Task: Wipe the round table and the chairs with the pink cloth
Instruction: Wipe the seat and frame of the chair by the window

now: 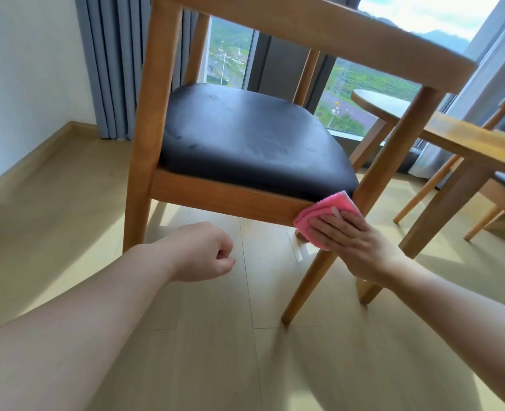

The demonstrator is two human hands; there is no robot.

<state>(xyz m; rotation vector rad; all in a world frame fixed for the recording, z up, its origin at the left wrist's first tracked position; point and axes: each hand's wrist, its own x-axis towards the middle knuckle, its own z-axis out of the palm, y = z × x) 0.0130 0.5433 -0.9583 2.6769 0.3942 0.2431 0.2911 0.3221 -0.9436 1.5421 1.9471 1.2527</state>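
Only the head view here, so taking the near wooden chair [245,137] as the landmark for everything.

The pink cloth [322,216] is folded into a soft pad and sits on the chair's seat rail, right at the corner where the rail meets the right-hand leg. The right hand [352,247] lies flat over it, fingers straight and pressing it onto the wood. The left hand [203,252] hangs in front of the chair above the floor [215,336], fingers loosely curled, holding nothing.

Handling-wise, the cloth looks like fluffy microfibre: light, floppy, would bunch up if dragged by one edge, so a flat palm over the folded pad seems the way to go. The chair frame is smooth, hard wood with round legs; I'd guess the cloth needs wrapping round those rather than pressing flat. The seat cushion is dark and leather-like, slightly shiny, with faint smears, though those could just be glare.

Right of the chair stands the round table [393,103], pale top on wooden legs, and further right a second chair [500,185], partly cut off and blurry.
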